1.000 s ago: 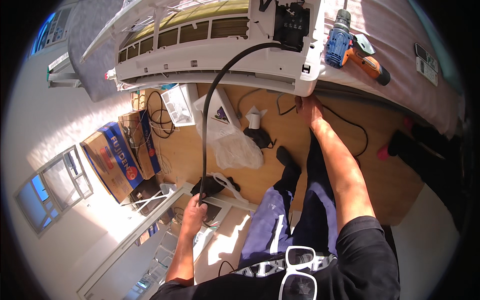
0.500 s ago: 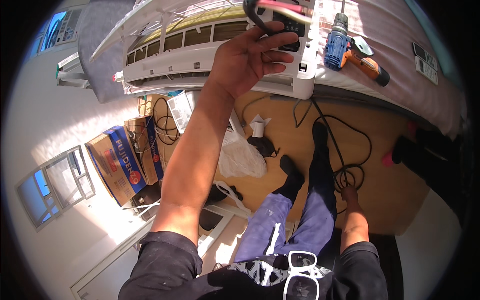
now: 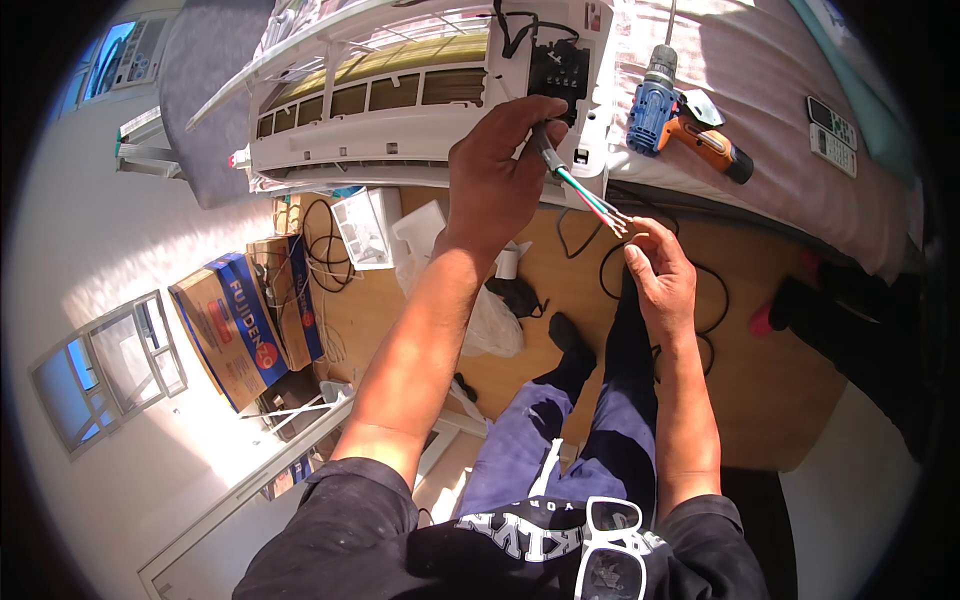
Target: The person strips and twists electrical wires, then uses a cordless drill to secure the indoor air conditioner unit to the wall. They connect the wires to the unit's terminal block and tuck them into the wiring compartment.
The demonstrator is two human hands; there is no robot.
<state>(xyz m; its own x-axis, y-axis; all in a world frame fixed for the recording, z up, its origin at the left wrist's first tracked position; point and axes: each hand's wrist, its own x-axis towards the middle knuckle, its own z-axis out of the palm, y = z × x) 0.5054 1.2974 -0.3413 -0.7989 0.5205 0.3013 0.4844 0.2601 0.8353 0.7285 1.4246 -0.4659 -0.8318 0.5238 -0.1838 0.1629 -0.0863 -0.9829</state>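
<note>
My left hand (image 3: 492, 165) is closed around a dark electrical cable (image 3: 545, 140) in front of the air conditioner indoor unit (image 3: 400, 130). From the cable's stripped end several thin coloured wires (image 3: 590, 197) fan down to the right, their tips bare. At those tips are the bent fingers of my right hand (image 3: 665, 280), thumb and forefinger close to the copper. The unit lies with its front cover raised, and a black terminal block (image 3: 558, 72) shows in its right end, just above my left hand.
A blue and orange cordless drill (image 3: 655, 110) lies on the bed (image 3: 760, 80), with two remote controls (image 3: 832, 135) farther right. Cardboard boxes (image 3: 225, 325) stand at left on the floor. Black cable (image 3: 712, 300) loops by my feet, and another person's dark-clothed legs (image 3: 840, 320) are at right.
My right hand has come up from the coiled cable on the floor to the wire ends. My left hand has drawn the cable end down from the terminal block, its wires now pointing down right.
</note>
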